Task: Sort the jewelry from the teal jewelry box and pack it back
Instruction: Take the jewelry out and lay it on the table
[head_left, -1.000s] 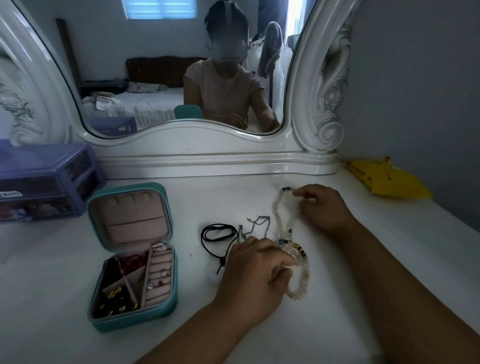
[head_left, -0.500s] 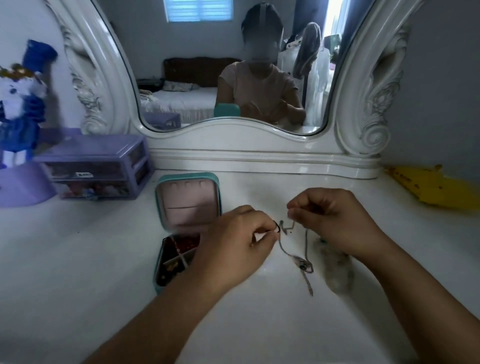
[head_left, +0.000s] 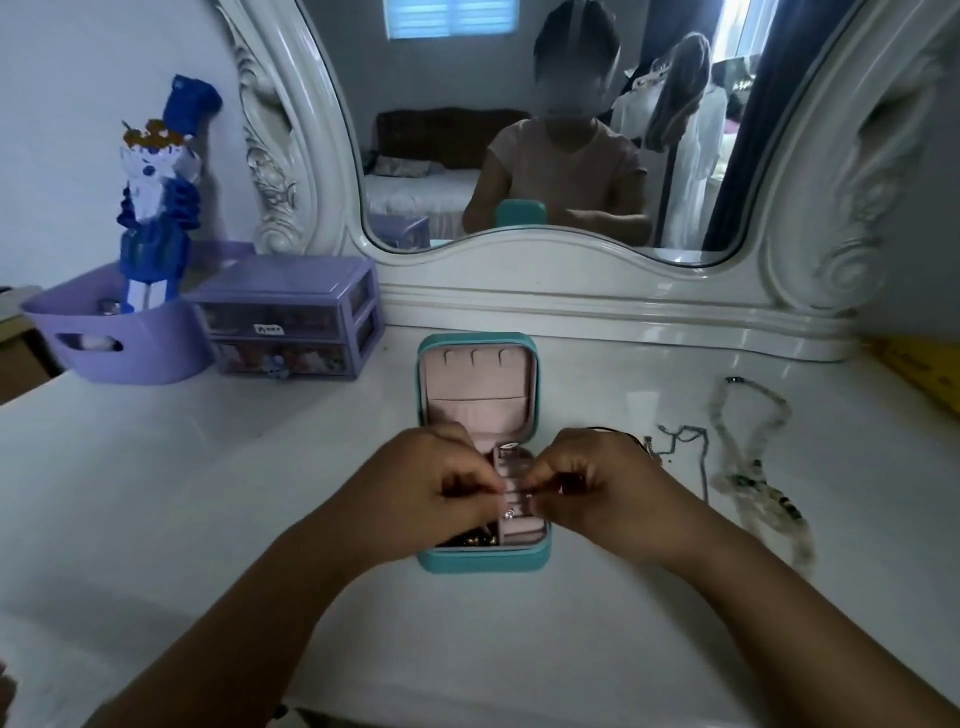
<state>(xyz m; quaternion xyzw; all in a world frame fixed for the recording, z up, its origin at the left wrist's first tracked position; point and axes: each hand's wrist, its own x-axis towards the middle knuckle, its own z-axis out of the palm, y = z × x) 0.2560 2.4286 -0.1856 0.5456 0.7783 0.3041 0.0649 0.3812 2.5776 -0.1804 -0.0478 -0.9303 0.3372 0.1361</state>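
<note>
The teal jewelry box (head_left: 483, 564) lies open in the middle of the white dresser top, its pink-lined lid (head_left: 478, 389) tipped back. My left hand (head_left: 441, 491) and my right hand (head_left: 589, 491) meet over the box's ring rolls (head_left: 519, 527), fingers curled. Their fingertips pinch something small between them, too hidden to name. A small sparkling ring (head_left: 508, 514) shows just below my left thumb. Gold pieces (head_left: 475, 540) fill the front left compartment. To the right of the box lie a thin silver chain (head_left: 688, 441) and a pale beaded necklace (head_left: 756, 467).
A purple drawer unit (head_left: 291, 317) and a purple basket (head_left: 119, 338) holding a blue and white figure (head_left: 156, 197) stand at the back left. The white mirror frame (head_left: 571, 291) runs along the back. A yellow object (head_left: 924, 374) sits at the right edge.
Both hands have left the silver chain on the dresser and moved left over the open box, where their fingertips now meet at the ring rolls. The view has swung left.
</note>
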